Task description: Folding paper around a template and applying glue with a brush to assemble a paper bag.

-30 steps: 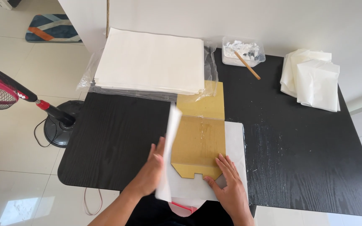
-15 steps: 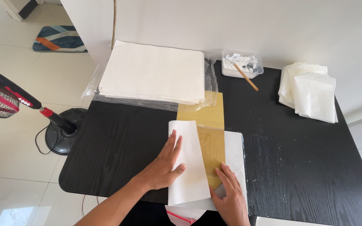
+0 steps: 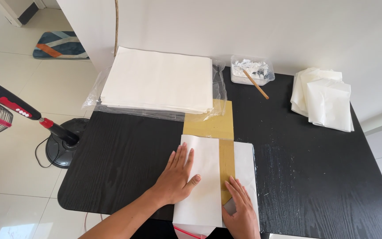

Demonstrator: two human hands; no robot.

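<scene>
A white paper sheet (image 3: 202,194) lies near the front edge of the black table (image 3: 124,155), its left flap folded over a tan cardboard template (image 3: 208,126) that sticks out at the far end and shows as a strip down the middle. My left hand (image 3: 177,177) lies flat with spread fingers on the folded left flap. Flat on the sheet's lower right part rests my right hand (image 3: 239,210), fingertips at the edge of the cardboard strip. Neither hand grips anything.
A thick stack of white paper (image 3: 158,79) on clear plastic wrap sits at the back left. At the back stand a clear tub of white paste (image 3: 250,68) with a wooden stick (image 3: 256,84) and a pile of folded white paper pieces (image 3: 323,97). A floor fan (image 3: 5,108) stands left of the table.
My left hand has folded the raised left flap of the white sheet down over the cardboard and now presses it flat. My right hand stayed on the sheet's lower right.
</scene>
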